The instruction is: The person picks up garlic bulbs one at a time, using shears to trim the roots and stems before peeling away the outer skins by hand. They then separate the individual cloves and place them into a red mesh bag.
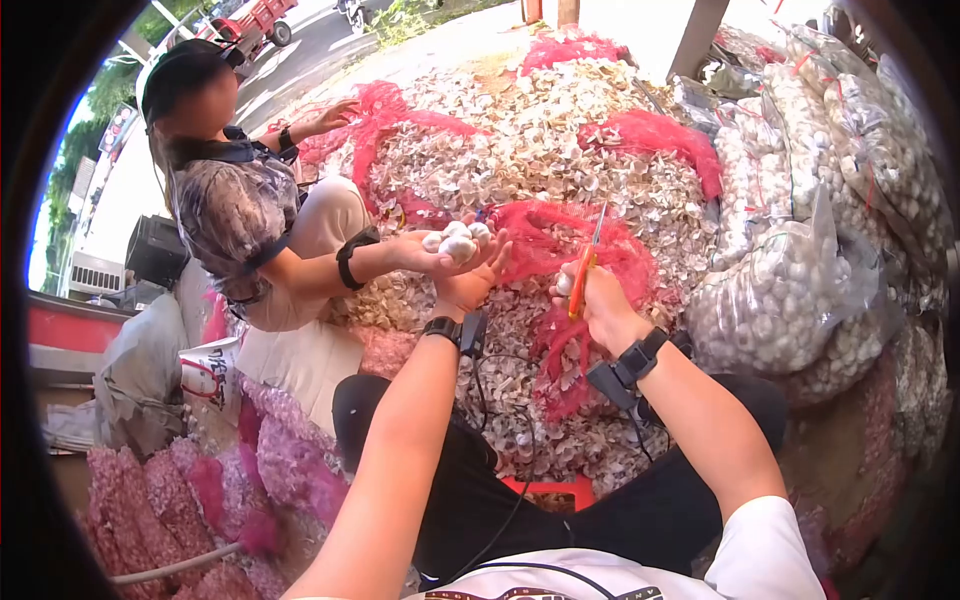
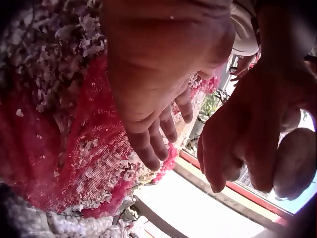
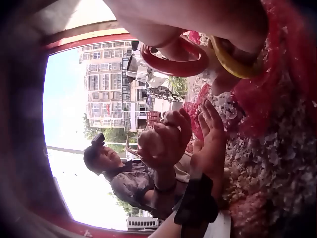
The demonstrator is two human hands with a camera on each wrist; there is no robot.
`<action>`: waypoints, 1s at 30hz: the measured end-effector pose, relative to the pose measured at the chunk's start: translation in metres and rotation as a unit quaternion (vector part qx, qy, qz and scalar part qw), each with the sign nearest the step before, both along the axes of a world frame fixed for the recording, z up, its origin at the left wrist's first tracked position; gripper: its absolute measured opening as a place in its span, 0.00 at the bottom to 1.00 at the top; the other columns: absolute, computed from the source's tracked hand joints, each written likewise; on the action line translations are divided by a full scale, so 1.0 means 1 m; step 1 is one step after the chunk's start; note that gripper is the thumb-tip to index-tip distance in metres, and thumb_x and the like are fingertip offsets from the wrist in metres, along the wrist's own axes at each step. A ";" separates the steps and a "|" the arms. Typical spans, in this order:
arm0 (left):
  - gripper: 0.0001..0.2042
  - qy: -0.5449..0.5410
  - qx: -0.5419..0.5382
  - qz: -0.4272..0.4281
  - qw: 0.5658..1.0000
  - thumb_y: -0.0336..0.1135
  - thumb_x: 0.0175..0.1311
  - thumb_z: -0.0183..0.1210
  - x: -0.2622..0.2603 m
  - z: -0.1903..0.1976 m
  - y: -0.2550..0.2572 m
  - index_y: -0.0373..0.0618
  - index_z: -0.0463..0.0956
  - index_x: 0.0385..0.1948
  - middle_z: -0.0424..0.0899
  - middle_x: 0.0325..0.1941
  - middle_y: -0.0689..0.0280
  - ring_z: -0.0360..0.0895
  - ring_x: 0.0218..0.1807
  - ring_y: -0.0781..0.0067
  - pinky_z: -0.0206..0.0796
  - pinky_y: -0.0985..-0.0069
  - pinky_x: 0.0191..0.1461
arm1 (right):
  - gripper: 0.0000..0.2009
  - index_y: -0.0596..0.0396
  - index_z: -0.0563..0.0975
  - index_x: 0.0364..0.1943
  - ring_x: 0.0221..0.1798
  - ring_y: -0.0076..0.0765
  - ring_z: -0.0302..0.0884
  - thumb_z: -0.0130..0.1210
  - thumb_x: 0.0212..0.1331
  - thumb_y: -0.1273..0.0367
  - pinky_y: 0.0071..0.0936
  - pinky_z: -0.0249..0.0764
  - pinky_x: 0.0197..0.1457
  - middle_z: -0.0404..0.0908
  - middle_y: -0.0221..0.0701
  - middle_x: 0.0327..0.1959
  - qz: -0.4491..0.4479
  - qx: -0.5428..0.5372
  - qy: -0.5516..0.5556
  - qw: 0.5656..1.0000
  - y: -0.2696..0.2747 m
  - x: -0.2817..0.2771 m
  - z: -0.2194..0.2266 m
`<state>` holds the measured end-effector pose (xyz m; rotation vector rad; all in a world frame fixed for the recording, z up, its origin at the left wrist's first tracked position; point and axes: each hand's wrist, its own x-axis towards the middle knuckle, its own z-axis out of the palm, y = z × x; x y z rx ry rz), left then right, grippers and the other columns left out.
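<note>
My left hand (image 1: 468,290) is held out palm up, its fingers extended. Right beside it, the other person's hand (image 1: 420,256) carries several white garlic bulbs (image 1: 458,246); in the left wrist view that hand (image 2: 242,124) hangs close to my spread fingers (image 2: 143,148). My right hand (image 1: 606,306) grips a pair of scissors (image 1: 579,284), blades pointing up and away from me. A garlic bulb (image 1: 565,284) shows at the fingers of this hand. Up close, the right wrist view gives one red handle loop (image 3: 173,67) and one yellow loop (image 3: 229,62).
A wide heap of garlic skins (image 1: 480,165) spreads ahead, with red mesh netting (image 1: 575,240) lying over it. Clear bags of garlic (image 1: 770,295) are stacked at right. The other person (image 1: 240,200) crouches at left. Below, a red stool (image 1: 550,492) shows between my legs.
</note>
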<state>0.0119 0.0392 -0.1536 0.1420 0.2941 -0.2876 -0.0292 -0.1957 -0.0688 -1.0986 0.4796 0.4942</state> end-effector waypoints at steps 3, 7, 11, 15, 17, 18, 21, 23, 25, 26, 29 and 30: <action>0.29 -0.164 -0.132 -0.077 0.975 0.60 0.68 0.48 -0.003 -0.013 0.004 0.59 0.65 0.68 0.55 0.79 0.62 0.48 0.79 0.51 0.38 0.49 0.81 | 0.07 0.55 0.75 0.34 0.36 0.34 0.81 0.52 0.67 0.67 0.31 0.80 0.44 0.78 0.30 0.30 -0.013 -0.001 0.008 1.000 -0.001 -0.003 0.007; 0.30 -0.172 -0.221 -0.142 0.949 0.62 0.71 0.40 -0.009 -0.031 0.014 0.61 0.60 0.71 0.53 0.79 0.62 0.48 0.79 0.51 0.38 0.47 0.80 | 0.08 0.54 0.75 0.33 0.35 0.33 0.81 0.53 0.67 0.66 0.31 0.80 0.43 0.78 0.29 0.29 -0.013 -0.002 0.001 1.000 -0.008 -0.004 0.001; 0.29 -0.135 -0.159 -0.156 0.965 0.59 0.72 0.39 -0.025 -0.021 0.016 0.61 0.57 0.72 0.53 0.79 0.60 0.49 0.78 0.45 0.43 0.41 0.77 | 0.08 0.54 0.75 0.33 0.35 0.32 0.81 0.53 0.67 0.66 0.31 0.80 0.43 0.78 0.29 0.29 -0.025 -0.003 0.007 1.000 -0.010 -0.003 0.004; 0.30 -0.125 -0.155 -0.136 0.970 0.59 0.73 0.36 -0.027 -0.040 0.020 0.60 0.56 0.73 0.55 0.78 0.56 0.50 0.78 0.46 0.43 0.43 0.77 | 0.08 0.54 0.75 0.33 0.35 0.32 0.80 0.53 0.67 0.66 0.31 0.80 0.42 0.78 0.29 0.28 -0.026 0.003 0.006 1.000 -0.009 -0.002 0.004; 0.29 -0.110 -0.152 -0.133 0.973 0.58 0.73 0.37 -0.029 -0.044 0.020 0.59 0.58 0.72 0.56 0.77 0.56 0.49 0.78 0.47 0.45 0.46 0.77 | 0.08 0.54 0.75 0.33 0.34 0.32 0.80 0.52 0.67 0.66 0.30 0.81 0.42 0.78 0.29 0.28 -0.021 0.003 0.002 1.000 -0.009 -0.003 0.006; 0.28 -0.096 -0.150 -0.126 0.976 0.57 0.73 0.38 -0.028 -0.045 0.019 0.57 0.60 0.71 0.57 0.77 0.55 0.49 0.78 0.47 0.47 0.48 0.77 | 0.08 0.54 0.75 0.33 0.34 0.32 0.80 0.52 0.67 0.66 0.30 0.81 0.42 0.78 0.28 0.28 -0.024 0.005 0.003 1.000 -0.010 -0.003 0.009; 0.27 -0.015 -0.259 -0.197 0.946 0.56 0.74 0.41 -0.019 -0.056 0.019 0.55 0.63 0.70 0.58 0.76 0.53 0.54 0.77 0.47 0.53 0.52 0.75 | 0.08 0.54 0.76 0.34 0.34 0.32 0.80 0.52 0.67 0.66 0.30 0.81 0.41 0.78 0.28 0.27 -0.035 0.009 0.005 0.999 -0.012 -0.004 0.012; 0.27 0.016 -0.366 -0.289 0.885 0.55 0.73 0.43 -0.011 -0.064 0.006 0.53 0.64 0.69 0.58 0.76 0.52 0.57 0.75 0.47 0.55 0.53 0.74 | 0.08 0.54 0.76 0.34 0.33 0.32 0.80 0.52 0.67 0.65 0.30 0.81 0.41 0.78 0.28 0.27 -0.047 0.012 0.004 0.999 -0.013 -0.004 0.011; 0.27 0.068 -0.465 -0.382 0.796 0.56 0.72 0.48 -0.017 -0.048 -0.014 0.52 0.68 0.66 0.62 0.73 0.50 0.66 0.70 0.46 0.64 0.55 0.68 | 0.07 0.53 0.76 0.34 0.33 0.32 0.80 0.54 0.66 0.65 0.31 0.81 0.40 0.78 0.28 0.27 -0.047 0.008 0.016 0.999 -0.012 -0.006 0.004; 0.27 0.071 -0.466 -0.383 0.795 0.56 0.72 0.48 -0.021 -0.053 -0.017 0.52 0.68 0.66 0.62 0.73 0.50 0.66 0.70 0.46 0.64 0.55 0.68 | 0.07 0.53 0.76 0.34 0.33 0.32 0.80 0.54 0.66 0.65 0.31 0.81 0.40 0.78 0.28 0.27 -0.050 0.008 0.019 0.999 -0.011 -0.009 0.001; 0.30 0.108 -0.154 -0.152 0.970 0.63 0.67 0.51 -0.047 -0.007 -0.041 0.49 0.74 0.60 0.69 0.68 0.51 0.72 0.63 0.53 0.79 0.64 0.50 | 0.07 0.54 0.77 0.34 0.32 0.31 0.80 0.54 0.67 0.65 0.32 0.81 0.39 0.77 0.27 0.26 -0.039 -0.008 0.023 0.999 -0.008 -0.013 -0.007; 0.30 0.108 -0.154 -0.153 0.970 0.63 0.67 0.51 -0.047 -0.001 -0.047 0.49 0.74 0.60 0.69 0.68 0.51 0.72 0.63 0.53 0.79 0.64 0.50 | 0.07 0.54 0.77 0.34 0.32 0.31 0.80 0.54 0.67 0.65 0.32 0.81 0.39 0.77 0.27 0.26 -0.040 -0.009 0.023 0.999 -0.007 -0.014 -0.007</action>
